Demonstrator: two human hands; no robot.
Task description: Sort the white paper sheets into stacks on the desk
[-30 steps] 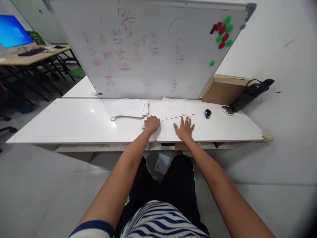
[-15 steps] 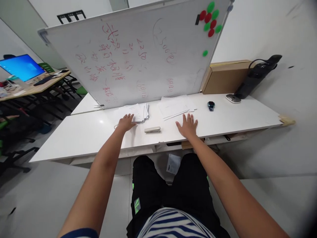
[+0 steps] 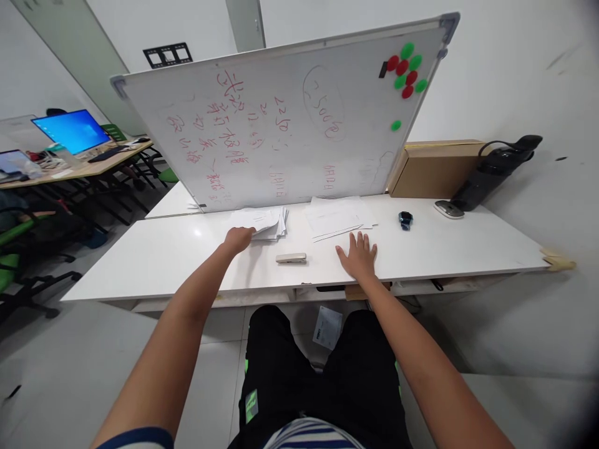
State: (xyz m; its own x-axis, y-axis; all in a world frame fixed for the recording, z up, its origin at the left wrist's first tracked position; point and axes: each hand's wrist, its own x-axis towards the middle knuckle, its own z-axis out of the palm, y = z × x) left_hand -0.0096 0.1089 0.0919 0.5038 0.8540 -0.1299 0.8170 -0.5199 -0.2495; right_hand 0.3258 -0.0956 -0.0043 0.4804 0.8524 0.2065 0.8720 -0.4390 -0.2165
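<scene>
My left hand (image 3: 239, 239) is closed on the near edge of a paper sheet (image 3: 257, 218), whose edge curls up from the stack of papers (image 3: 277, 231) under it. My right hand (image 3: 358, 257) lies flat on the white desk, fingers spread, holding nothing. Just beyond its fingertips is a second, looser set of white papers (image 3: 339, 216). Between my two hands a light-coloured stapler (image 3: 291, 258) rests on the desktop, apart from both.
A whiteboard (image 3: 299, 131) with red writing and magnets stands along the desk's back. To the right are a smartwatch (image 3: 405, 219), a computer mouse (image 3: 448, 209), a black bottle (image 3: 493, 174) and a cardboard box (image 3: 435, 171). The desk's front edge (image 3: 262, 287) runs before my knees.
My left hand has gone from lying spread at the stack to gripping a sheet, lifting its edge. My right hand stays flat on the desk. The camera view has tilted up slightly.
</scene>
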